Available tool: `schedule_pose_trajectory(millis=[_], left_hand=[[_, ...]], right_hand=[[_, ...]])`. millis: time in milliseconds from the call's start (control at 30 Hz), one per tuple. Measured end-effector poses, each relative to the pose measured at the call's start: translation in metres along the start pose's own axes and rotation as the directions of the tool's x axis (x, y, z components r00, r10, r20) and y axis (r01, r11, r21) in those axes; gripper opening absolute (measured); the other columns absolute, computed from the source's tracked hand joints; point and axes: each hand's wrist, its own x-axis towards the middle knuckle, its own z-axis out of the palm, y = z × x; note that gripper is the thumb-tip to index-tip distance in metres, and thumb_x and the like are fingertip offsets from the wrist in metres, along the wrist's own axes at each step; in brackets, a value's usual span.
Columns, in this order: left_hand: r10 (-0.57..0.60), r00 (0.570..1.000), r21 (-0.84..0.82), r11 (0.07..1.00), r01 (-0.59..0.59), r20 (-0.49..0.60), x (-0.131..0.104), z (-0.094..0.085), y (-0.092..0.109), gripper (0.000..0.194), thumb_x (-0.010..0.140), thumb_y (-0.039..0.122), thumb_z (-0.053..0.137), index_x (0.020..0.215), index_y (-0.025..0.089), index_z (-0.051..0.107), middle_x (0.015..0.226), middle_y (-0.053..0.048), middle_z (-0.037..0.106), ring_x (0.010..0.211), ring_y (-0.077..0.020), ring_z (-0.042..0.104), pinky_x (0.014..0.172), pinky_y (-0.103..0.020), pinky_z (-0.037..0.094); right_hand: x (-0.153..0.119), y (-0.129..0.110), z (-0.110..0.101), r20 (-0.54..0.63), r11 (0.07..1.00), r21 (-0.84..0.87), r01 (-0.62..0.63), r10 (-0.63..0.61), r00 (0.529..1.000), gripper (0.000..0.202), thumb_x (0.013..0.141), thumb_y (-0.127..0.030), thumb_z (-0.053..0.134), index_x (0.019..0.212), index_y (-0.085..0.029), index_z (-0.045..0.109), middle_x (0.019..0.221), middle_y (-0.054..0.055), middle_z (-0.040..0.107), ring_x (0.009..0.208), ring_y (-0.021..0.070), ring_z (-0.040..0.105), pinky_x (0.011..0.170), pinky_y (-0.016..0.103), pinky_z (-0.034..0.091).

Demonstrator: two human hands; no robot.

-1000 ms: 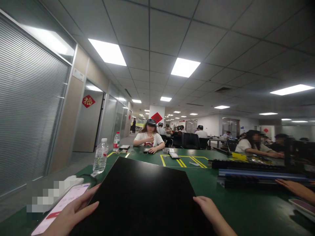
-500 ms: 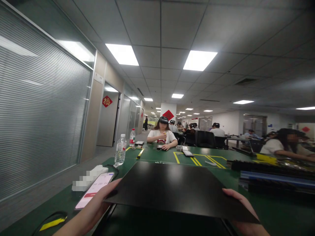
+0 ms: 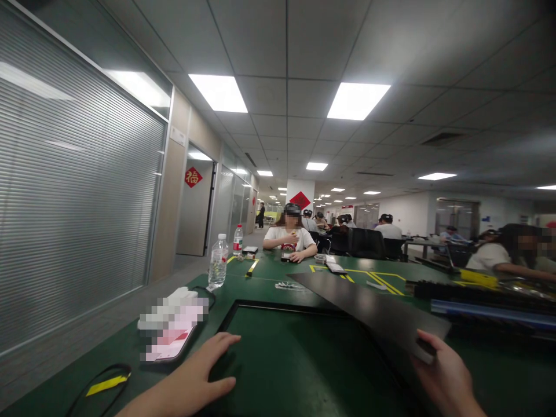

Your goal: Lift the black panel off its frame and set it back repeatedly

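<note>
A thin black panel [image 3: 369, 304] is gripped at its near right end by my right hand [image 3: 443, 368], thumb on top. It slants above the table, its far end reaching toward the middle. Beneath it lies a black rectangular frame [image 3: 278, 307] on the green table [image 3: 278, 359], with the table top showing through its opening. The panel hides part of the frame's right side. My left hand [image 3: 208, 370] is open, fingers apart and holding nothing, over the frame's left side.
Left of the frame are a phone [image 3: 178, 336], a water bottle [image 3: 218, 262] and a black cable loop with a yellow tag [image 3: 106, 385]. Long black and blue strips [image 3: 486, 313] lie at right. A person [image 3: 291, 234] sits across the table; yellow tape [image 3: 386, 284] marks its surface.
My left hand has let go of the black panel. My right hand has swung it to the right and tilted it, uncovering the frame. The view has shifted slightly.
</note>
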Motion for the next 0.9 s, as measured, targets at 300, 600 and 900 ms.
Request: schedule_pose_trajectory(millis=[300, 600, 900], left_hand=[[-0.021, 1.0, 0.139, 0.99, 0.019, 0.009, -0.002, 0.003, 0.01, 0.072, 0.068, 0.052, 0.058, 0.132, 0.028, 0.038, 0.141, -0.006, 0.036, 0.129, -0.0276, 0.03, 0.108, -0.042, 0.019], [-0.012, 1.0, 0.13, 0.992, 0.01, 0.011, -0.001, 0.0, 0.003, 0.069, 0.067, 0.056, 0.056, 0.128, 0.03, 0.043, 0.139, -0.006, 0.039, 0.128, -0.0291, 0.032, 0.108, -0.044, 0.02], [0.039, 0.998, 0.13, 0.99, -0.044, 0.043, -0.001, 0.001, 0.001, 0.059, 0.07, 0.055, 0.055, 0.124, 0.03, 0.049, 0.134, -0.005, 0.044, 0.124, -0.0262, 0.037, 0.107, -0.039, 0.023]], right_hand=[[0.01, 0.01, -0.011, -0.149, 0.969, -0.018, 0.246, -0.246, 0.958, 0.024, 0.052, -0.009, 0.067, 0.067, -0.018, 0.052, 0.071, -0.003, 0.058, 0.062, 0.0148, 0.058, 0.058, 0.032, 0.054], [0.003, 0.008, -0.009, -0.302, 0.981, -0.023, 0.193, -0.191, 0.934, 0.032, 0.047, -0.001, 0.063, 0.067, -0.02, 0.048, 0.07, -0.005, 0.055, 0.052, 0.0111, 0.054, 0.053, 0.031, 0.053], [0.025, 0.021, -0.029, -0.413, 0.998, -0.062, -0.012, -0.015, 0.911, 0.039, 0.045, 0.001, 0.064, 0.072, -0.021, 0.047, 0.087, 0.0, 0.054, 0.057, 0.0139, 0.055, 0.055, 0.039, 0.054]])
